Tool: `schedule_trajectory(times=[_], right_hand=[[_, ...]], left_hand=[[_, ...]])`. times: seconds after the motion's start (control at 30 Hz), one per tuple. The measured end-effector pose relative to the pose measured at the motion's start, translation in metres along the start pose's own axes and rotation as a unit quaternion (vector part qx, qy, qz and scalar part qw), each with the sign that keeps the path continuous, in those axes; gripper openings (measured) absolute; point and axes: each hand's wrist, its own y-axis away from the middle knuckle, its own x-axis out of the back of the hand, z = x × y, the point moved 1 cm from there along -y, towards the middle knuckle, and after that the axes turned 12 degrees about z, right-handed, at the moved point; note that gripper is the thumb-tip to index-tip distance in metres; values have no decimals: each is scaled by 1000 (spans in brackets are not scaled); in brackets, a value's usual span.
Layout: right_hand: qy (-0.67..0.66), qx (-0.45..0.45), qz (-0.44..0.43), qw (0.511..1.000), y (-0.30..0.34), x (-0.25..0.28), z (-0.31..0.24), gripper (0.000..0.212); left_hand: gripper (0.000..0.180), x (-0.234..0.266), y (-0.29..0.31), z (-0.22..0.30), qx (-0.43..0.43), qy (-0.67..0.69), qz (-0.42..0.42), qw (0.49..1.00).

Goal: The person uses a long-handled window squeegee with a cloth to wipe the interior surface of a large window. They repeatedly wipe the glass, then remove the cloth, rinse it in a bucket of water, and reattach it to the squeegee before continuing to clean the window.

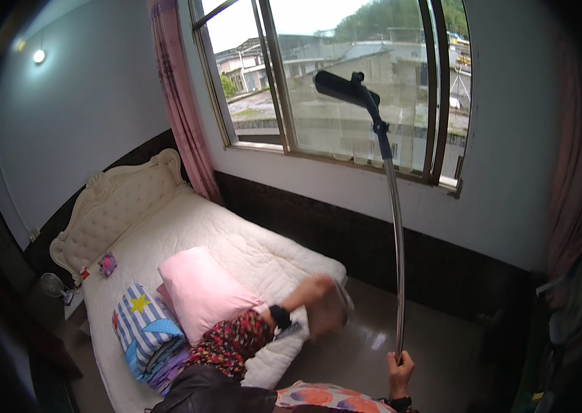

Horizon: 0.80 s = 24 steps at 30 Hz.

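The bed (229, 227), under a cream quilted cover, is the largest thing. Beyond its far side is the sliding window (353, 138). Right of the bed, the long-handled tool (396, 234) slants upward, its dark head in front of the window; I cannot tell if it touches the glass. On the bed lie a pink pillow (201, 289) and, left of it, a striped folded quilt (143, 327). A brownish shape (327, 316) at the bed's foot is too blurred to tell whether it is a container. Right of the bed, the right hand (400, 372) is wrapped around the tool's pole. At the bed's foot, the left hand (313, 289) is blurred; its opening and hold cannot be told.
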Motion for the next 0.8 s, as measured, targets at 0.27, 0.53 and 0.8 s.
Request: schedule_trajectory(times=[0.27,0.53,0.8], right_hand=[[-45,75,27,996,-6,38,3,41],[-20,109,40,993,0,63,0,40],[-81,23,58,995,-7,45,-2,35]], left_hand=[[22,7,-79,-17,162,309,165,922],[30,-44,-98,-24,216,425,51,878],[13,-57,-100,-42,333,522,-78,781]])
